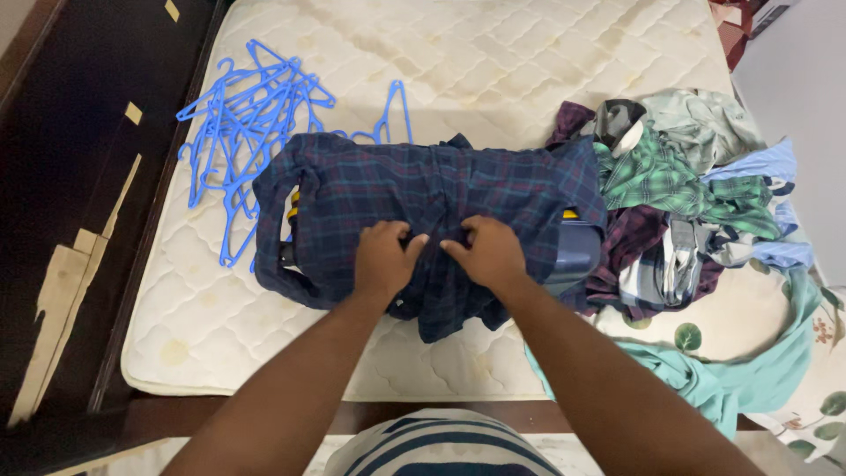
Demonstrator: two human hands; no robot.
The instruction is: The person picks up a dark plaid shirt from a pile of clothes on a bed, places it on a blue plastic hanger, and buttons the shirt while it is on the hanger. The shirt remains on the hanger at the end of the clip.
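Both my forearms reach over the mattress (264, 353) near edge, left hand (384, 257) and right hand (490, 254) pinched shut on the dark plaid shirt (423, 189) at mid-mattress; I judge it light, soft, limp, best gripped along the front placket.

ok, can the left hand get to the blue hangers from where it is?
Probably yes. The left hand rests on the dark plaid shirt, and the blue hangers lie in a loose pile up and to its left on the bare mattress. Nothing stands between them, though it must let go of the shirt.
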